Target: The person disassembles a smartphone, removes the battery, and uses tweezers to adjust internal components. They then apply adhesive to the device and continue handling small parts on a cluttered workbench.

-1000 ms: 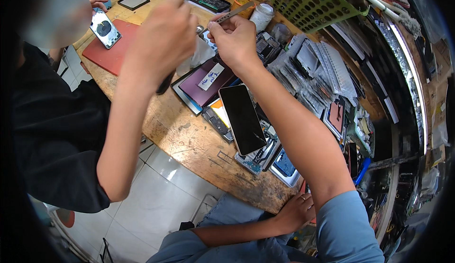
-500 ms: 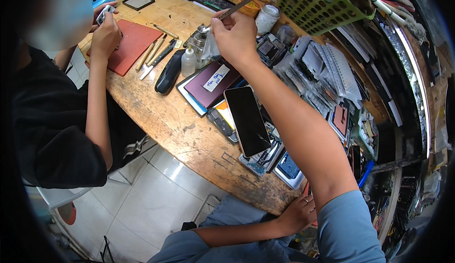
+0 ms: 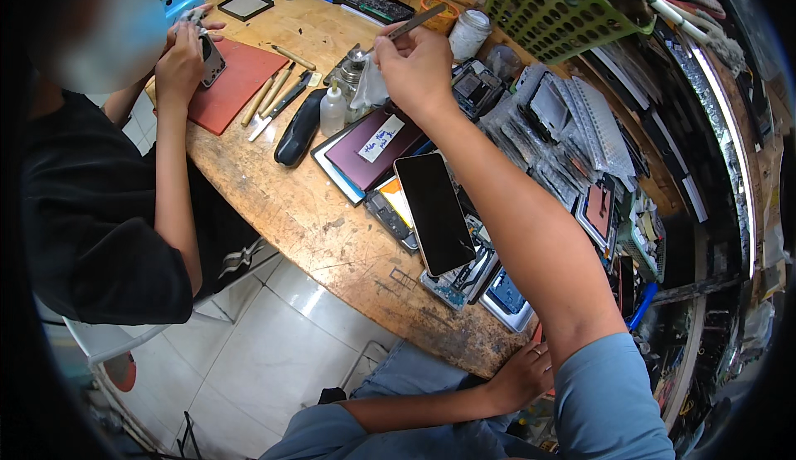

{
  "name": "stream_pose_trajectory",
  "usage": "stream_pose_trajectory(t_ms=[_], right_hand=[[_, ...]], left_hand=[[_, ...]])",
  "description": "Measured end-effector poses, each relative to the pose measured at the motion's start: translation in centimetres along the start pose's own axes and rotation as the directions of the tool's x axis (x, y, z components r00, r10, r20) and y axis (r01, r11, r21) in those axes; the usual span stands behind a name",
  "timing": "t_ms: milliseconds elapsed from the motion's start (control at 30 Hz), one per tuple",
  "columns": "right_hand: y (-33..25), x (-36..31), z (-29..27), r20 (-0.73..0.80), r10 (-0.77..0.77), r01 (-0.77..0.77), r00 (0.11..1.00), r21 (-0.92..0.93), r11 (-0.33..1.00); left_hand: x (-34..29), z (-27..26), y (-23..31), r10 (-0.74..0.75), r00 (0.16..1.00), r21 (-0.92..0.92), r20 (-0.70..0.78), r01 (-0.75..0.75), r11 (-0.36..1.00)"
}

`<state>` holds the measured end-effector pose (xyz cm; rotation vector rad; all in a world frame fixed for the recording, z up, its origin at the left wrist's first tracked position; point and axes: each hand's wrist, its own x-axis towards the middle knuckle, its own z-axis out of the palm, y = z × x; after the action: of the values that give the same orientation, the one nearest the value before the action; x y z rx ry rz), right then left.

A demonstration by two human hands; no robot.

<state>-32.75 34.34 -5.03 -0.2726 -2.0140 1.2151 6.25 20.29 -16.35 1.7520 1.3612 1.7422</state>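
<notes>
My right hand (image 3: 414,70) reaches across the bench, closed on metal tweezers (image 3: 421,21) that slant down to the left. Close under its fingers, a thin whitish wrap or cloth (image 3: 371,89) hangs beside a glass jar with a metal cap (image 3: 353,64). Whether the tweezers' tips grip anything is hidden. Low at the bench edge, my left hand (image 3: 521,371), with a ring, has bent fingers partly covered by my right arm; something red shows beside it, too little to name. A dark-screened phone (image 3: 435,211) lies on phone parts left of my right forearm.
At left, a co-worker's hands (image 3: 181,62) hold an opened phone over a red mat (image 3: 240,70). Wooden-handled tools (image 3: 269,91), a black case (image 3: 298,128) and a squeeze bottle (image 3: 332,110) lie between us. Bagged parts (image 3: 531,128) and a green basket (image 3: 547,8) crowd the right.
The co-worker's hands have turned the phone and lowered it toward the red mat. My right hand with the tweezers stays nearly in place beside the jar; my left has not visibly moved.
</notes>
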Motion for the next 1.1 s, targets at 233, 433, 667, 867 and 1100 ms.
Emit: stream_pose_trajectory(t_ms=[233, 433, 667, 867, 1100], right_hand=[[-3.3, -1.1, -3.2, -0.042, 0.146, -0.137, 0.988, 0.168, 0.976], [-8.0, -9.3, -13.6, 0.023, 0.349, -0.327, 0.937, 0.407, 0.853], [-11.6, -22.3, -33.0, -0.179, 0.292, -0.195, 0.940, 0.422, 0.885], [-11.0, -32.2, -42.6, -0.430, 0.295, -0.195, 0.853, 0.262, 0.945], [-8.4, -40.8, -39.2, -0.286, 0.476, -0.396, 0.832, 0.295, 0.870]], left_hand=[[0.4, 0.3, 0.1, 0.017, 0.988, 0.003, -0.154, -0.017, 1.000], [1.7, -1.0, 1.6, 0.014, 0.993, 0.145, -0.114, 0.003, 0.989], [3.3, -0.4, 2.3, -0.047, 0.990, 0.139, -0.136, 0.066, 0.988], [4.5, 1.4, 3.0, 0.006, 0.983, 0.247, -0.181, 0.039, 0.968], [2.8, 1.2, 3.5, -0.038, 0.989, 0.357, -0.143, 0.087, 0.930]])
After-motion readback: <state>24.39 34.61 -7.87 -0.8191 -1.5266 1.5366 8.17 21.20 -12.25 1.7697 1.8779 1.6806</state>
